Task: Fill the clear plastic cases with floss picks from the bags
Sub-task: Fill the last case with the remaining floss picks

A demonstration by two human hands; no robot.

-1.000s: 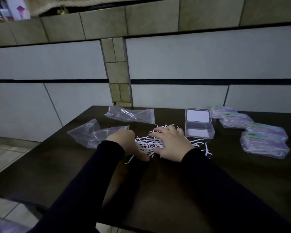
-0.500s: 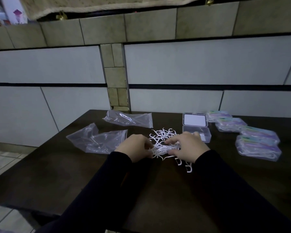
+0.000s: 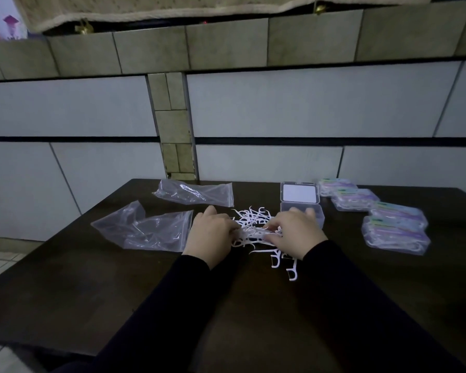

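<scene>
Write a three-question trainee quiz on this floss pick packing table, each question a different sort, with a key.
1. True or false: the open clear case beyond the right hand is already packed full of floss picks.
2. How many emptied plastic bags lie to the left of the floss pick pile? A) one B) two C) four
3. Fill in: the filled cases sit at the table's ____ side.

Key
1. False; little or nothing shows inside it, and the picks lie loose on the table between the left hand and the right hand.
2. B: a far bag and a near bag.
3. Right.
</scene>
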